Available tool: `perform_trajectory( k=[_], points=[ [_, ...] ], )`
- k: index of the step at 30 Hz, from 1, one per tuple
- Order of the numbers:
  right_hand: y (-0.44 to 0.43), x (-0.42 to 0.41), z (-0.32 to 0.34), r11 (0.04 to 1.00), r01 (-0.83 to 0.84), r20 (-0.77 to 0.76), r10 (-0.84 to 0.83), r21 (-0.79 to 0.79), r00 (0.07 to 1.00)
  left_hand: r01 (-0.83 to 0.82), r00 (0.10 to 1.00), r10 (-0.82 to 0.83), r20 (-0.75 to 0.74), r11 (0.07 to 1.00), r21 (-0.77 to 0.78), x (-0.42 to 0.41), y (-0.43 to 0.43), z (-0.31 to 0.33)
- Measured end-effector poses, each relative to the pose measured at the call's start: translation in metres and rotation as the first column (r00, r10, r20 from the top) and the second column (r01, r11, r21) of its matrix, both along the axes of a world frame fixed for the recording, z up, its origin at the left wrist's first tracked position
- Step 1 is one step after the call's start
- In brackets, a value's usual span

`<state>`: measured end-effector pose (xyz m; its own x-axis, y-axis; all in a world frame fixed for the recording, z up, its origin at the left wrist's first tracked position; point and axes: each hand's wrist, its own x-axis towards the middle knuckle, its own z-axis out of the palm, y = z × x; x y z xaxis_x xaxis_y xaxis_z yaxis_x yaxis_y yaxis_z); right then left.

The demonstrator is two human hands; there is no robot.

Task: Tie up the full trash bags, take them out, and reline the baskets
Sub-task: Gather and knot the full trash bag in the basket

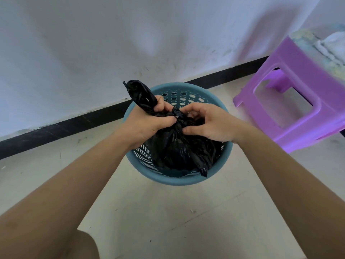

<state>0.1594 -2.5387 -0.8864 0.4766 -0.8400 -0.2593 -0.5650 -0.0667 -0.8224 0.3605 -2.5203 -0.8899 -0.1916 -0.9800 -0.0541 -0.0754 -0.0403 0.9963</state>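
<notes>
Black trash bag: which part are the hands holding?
The left hand grips the twisted top end of the black trash bag; the right hand pinches beside its knot.

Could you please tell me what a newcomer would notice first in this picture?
Dead centre, the left hand and right hand grip the knotted neck of a black plastic trash bag sitting in a round blue perforated plastic basket. A bright purple plastic stool stands to its right.

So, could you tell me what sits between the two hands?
In the head view, the knot of the black trash bag sits between the left hand and right hand.
</notes>
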Motion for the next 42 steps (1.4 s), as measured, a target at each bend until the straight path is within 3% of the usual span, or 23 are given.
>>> perform_trajectory(
  k=[4, 6, 11, 15, 17, 22, 27, 31, 35, 38, 42],
  points=[
    [-0.005, -0.003, -0.001, 0.97, 0.057, 0.252, -0.118, 0.237, 0.96, -0.02, 0.999, 0.02, -0.026, 1.0, -0.002, 0.002, -0.002, 0.002],
    [-0.006, -0.002, -0.004, 0.96, 0.084, 0.321, -0.172, 0.268, 0.931, -0.031, 0.999, 0.031, -0.04, 1.0, 0.002, 0.004, -0.003, 0.002],
    [-0.004, 0.0, -0.009, 0.991, 0.074, 0.295, -0.104, 0.11, 0.95, -0.021, 0.999, 0.021, -0.036, 1.0, -0.006, 0.006, -0.003, 0.004],
    [-0.004, 0.006, -0.009, 0.968, 0.138, 0.142, -0.109, -0.211, 0.984, -0.093, 0.996, 0.093, 0.014, 0.995, -0.03, 0.003, -0.003, 0.002],
    [0.0, 0.011, -0.008, 0.941, 0.159, 0.115, -0.13, -0.299, 0.985, -0.166, 0.985, 0.168, 0.037, 0.984, -0.058, 0.001, -0.004, 0.001],
    [0.01, 0.006, 0.0, 0.925, 0.174, 0.14, -0.133, -0.337, 0.981, -0.326, 0.94, 0.337, 0.057, 0.934, -0.149, -0.009, -0.004, 0.0],
    [0.022, -0.001, 0.0, 0.938, 0.235, 0.15, -0.201, -0.257, 0.968, -0.395, 0.907, 0.415, 0.075, 0.898, -0.196, -0.021, -0.001, 0.001],
    [0.024, 0.002, -0.004, 0.928, 0.274, 0.167, -0.237, -0.254, 0.957, -0.354, 0.934, 0.351, 0.062, 0.934, 0.042, -0.019, -0.002, 0.007],
    [0.027, 0.005, -0.008, 0.916, 0.338, 0.236, -0.286, -0.218, 0.929, -0.141, 0.948, 0.223, -0.227, 0.934, 0.329, -0.011, -0.002, 0.009],
    [0.028, 0.009, -0.011, 0.892, 0.371, 0.258, -0.307, -0.257, 0.916, -0.042, 0.914, 0.204, -0.352, 0.908, 0.417, -0.006, -0.003, 0.01],
    [0.029, 0.015, -0.012, 0.87, 0.374, 0.251, -0.303, -0.321, 0.919, -0.045, 0.884, 0.244, -0.4, 0.894, 0.446, -0.007, -0.006, 0.009]
  ],
)
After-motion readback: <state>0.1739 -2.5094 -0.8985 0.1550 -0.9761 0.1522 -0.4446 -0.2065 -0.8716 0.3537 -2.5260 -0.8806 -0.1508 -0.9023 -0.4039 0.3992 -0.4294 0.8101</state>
